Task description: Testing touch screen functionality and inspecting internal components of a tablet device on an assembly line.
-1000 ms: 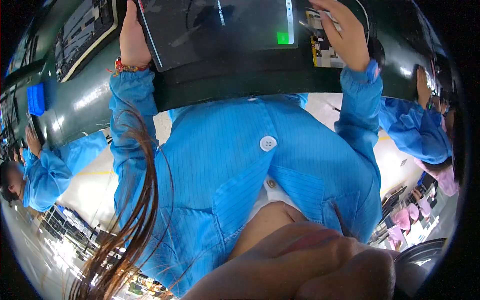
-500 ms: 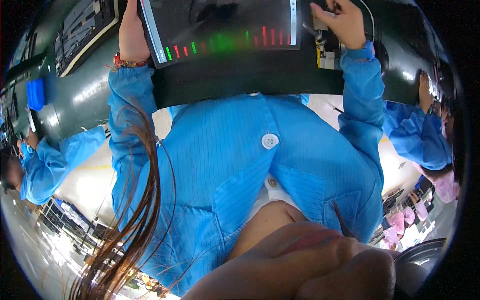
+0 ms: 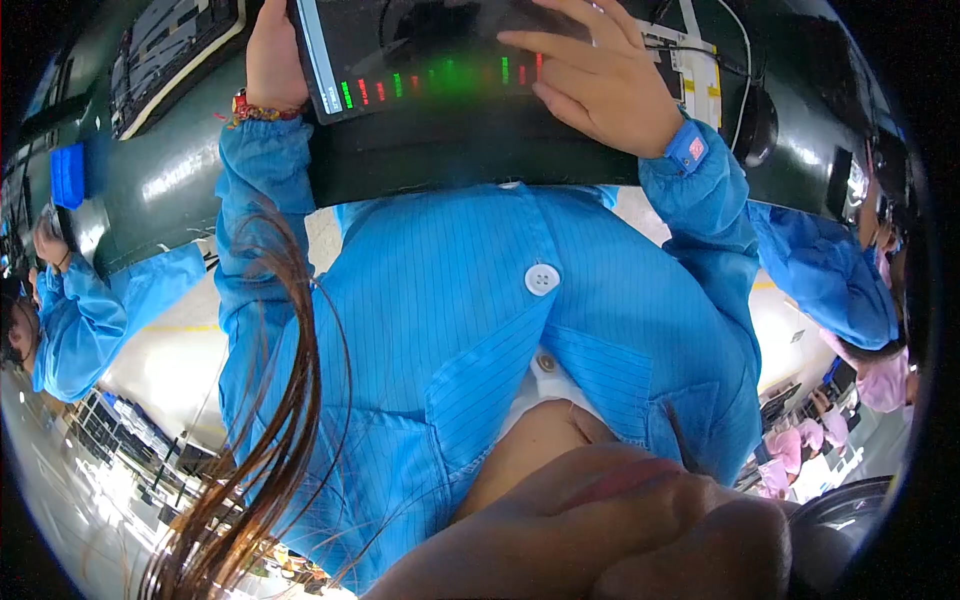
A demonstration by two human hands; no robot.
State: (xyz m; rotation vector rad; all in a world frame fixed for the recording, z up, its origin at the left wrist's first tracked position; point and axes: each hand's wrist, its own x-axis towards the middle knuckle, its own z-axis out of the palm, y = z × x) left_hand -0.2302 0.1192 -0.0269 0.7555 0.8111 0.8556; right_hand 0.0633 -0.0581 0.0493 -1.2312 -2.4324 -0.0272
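A flat black display panel [image 3: 430, 85], lit with green and red marks and a pale strip down its left side, is tilted above the dark green table. My left hand [image 3: 276, 58] grips its left edge; the fingertips are hidden behind the panel and past the top of the picture. Over the panel's right part is my right hand [image 3: 605, 85], palm down, fingers apart and the index finger stretched toward the screen. Whether a fingertip touches the glass I cannot tell. This hand holds nothing.
Right of the panel lie a white-and-yellow board [image 3: 700, 80] with cables and a black rounded object [image 3: 760, 125]. An open black case [image 3: 175, 60] with parts is at the far left, near a blue bin [image 3: 68, 176]. Co-workers in blue sleeves [image 3: 830, 265] sit on both sides.
My right hand has moved left from beside the panel's right edge to over its screen, fingers now extended. The panel and my left hand have shifted slightly right.
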